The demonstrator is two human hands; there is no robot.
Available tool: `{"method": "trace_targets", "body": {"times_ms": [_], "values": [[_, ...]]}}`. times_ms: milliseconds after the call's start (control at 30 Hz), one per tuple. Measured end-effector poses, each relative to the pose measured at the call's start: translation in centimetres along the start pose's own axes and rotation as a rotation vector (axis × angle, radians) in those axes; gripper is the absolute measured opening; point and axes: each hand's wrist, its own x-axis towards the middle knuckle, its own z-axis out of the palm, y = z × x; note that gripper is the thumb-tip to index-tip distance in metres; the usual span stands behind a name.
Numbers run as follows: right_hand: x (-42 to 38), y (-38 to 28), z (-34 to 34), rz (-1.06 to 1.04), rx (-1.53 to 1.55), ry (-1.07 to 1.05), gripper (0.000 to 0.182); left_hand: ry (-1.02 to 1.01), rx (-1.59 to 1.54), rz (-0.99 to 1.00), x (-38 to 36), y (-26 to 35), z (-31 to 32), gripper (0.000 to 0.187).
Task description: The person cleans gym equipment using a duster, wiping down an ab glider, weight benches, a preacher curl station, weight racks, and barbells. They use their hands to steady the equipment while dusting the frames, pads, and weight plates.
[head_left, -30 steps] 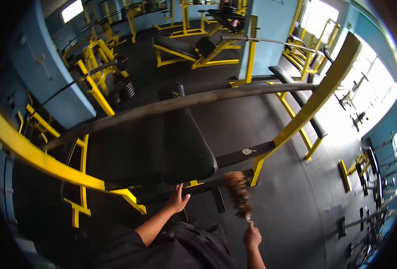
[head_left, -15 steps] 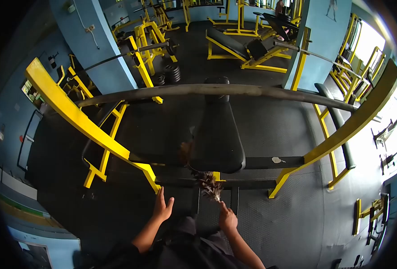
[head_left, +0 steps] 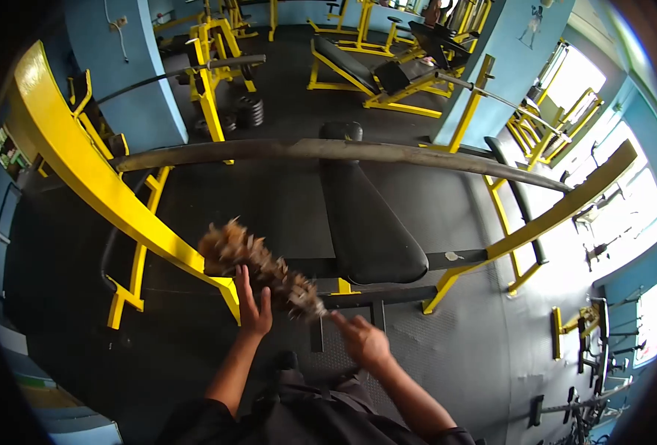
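Note:
A brown feather duster [head_left: 265,274] slants up and left across the lower middle of the view. My right hand [head_left: 364,341] is closed around its handle end, just below the pale base of the feathers. My left hand [head_left: 255,305] is raised beside the feathers with fingers stretched and thumb apart, overlapping them in this view. Behind the duster stands a weight bench with a black padded seat [head_left: 373,230]. A worn barbell [head_left: 328,150] spans the bench's yellow uprights. The left upright [head_left: 113,200] rises near the duster's feathered tip.
A black crossbar [head_left: 454,259] with a pale worn patch runs beneath the pad. Farther back stand an incline bench [head_left: 347,63], a stack of weight plates [head_left: 250,111] and blue pillars [head_left: 124,74]. Dumbbells and racks [head_left: 588,334] line the right side on black flooring.
The duster has swung left, from beside the bench pad to in front of the left upright. My right hand has turned with it, and the whole view has shifted slightly.

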Motion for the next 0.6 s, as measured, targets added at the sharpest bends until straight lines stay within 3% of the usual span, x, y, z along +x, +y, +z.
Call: {"method": "trace_targets", "body": {"times_ms": [67,133,233,300,467,533,600], "values": [[0.8,0.5,-4.0,0.121,-0.201,0.056,0.051,0.004,0.025,0.07,1.2,-1.4,1.1,0.066],[1.0,4.3,-5.9,0.217,-0.416,0.123,0.053,-0.09,-0.255,-0.05,1.6,-1.7,2.4,0.067],[0.9,8.9,-12.2,0.539,-0.531,0.083,0.038,-0.227,-0.294,-0.019,1.2,-1.0,4.0,0.069],[1.2,10.7,-15.2,0.713,-0.44,0.159,0.034,-0.337,-0.341,0.0,0.4,-0.1,4.7,0.072],[0.6,6.6,-13.6,0.623,-0.603,0.137,0.042,-0.476,-0.366,0.064,-0.9,1.1,5.4,0.073],[0.0,2.6,-12.2,0.572,-0.508,0.03,0.048,-0.477,-0.395,0.077,-1.0,1.4,6.1,0.071],[-1.0,0.9,-10.3,0.349,-0.38,-0.039,0.046,-0.504,-0.416,0.036,-0.4,2.2,6.5,0.071]]}}
